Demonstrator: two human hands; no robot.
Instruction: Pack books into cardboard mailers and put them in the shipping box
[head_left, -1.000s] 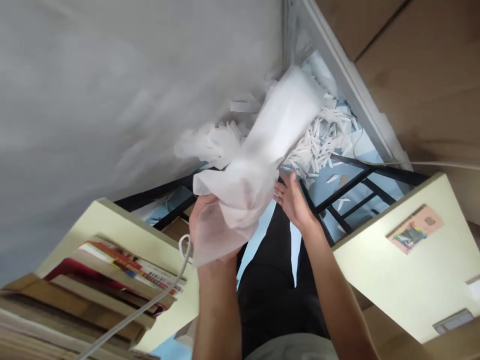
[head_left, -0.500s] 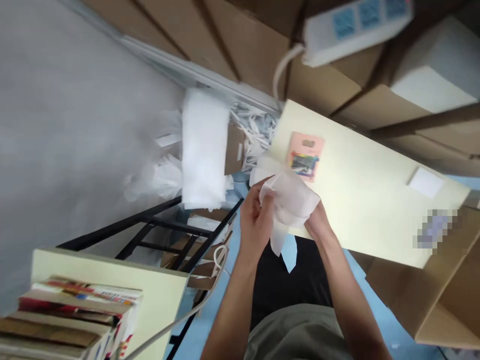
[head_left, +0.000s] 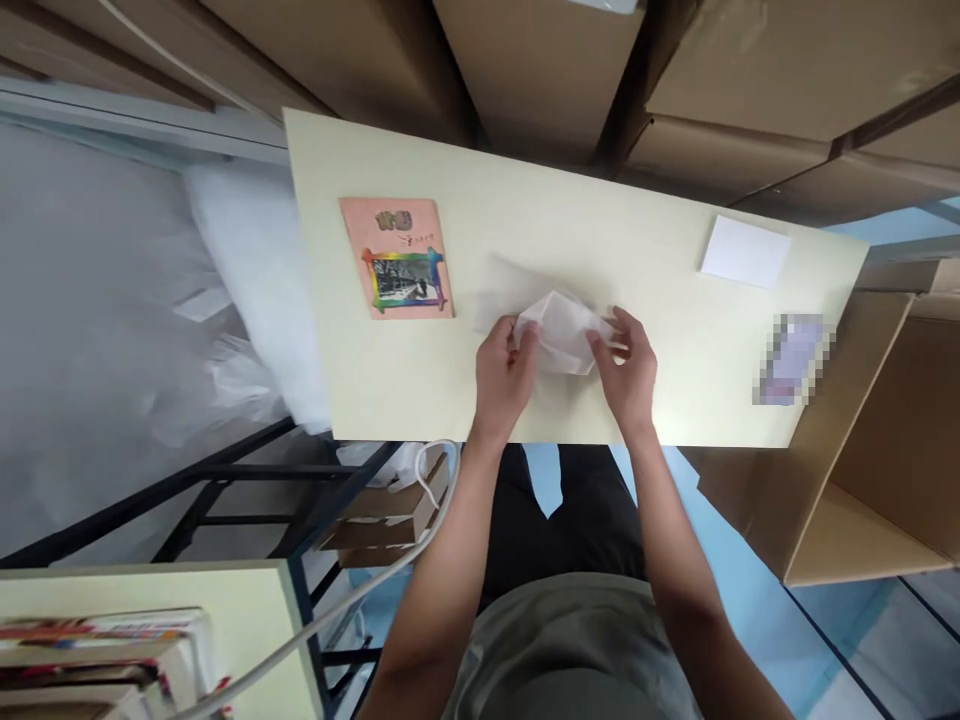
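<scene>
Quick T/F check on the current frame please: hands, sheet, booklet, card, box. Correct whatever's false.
1. The left hand and the right hand are both on the thin white sheet. True.
2. The pink booklet lies under the right hand. False: it lies apart from both hands, to their left on the table.
3. The white card lies on the table, to the right of the hands. True.
4. The cardboard box at the table's right end is closed. False: it stands open, its inside showing.
5. The pink booklet bears a picture in a multicoloured frame. True.
</scene>
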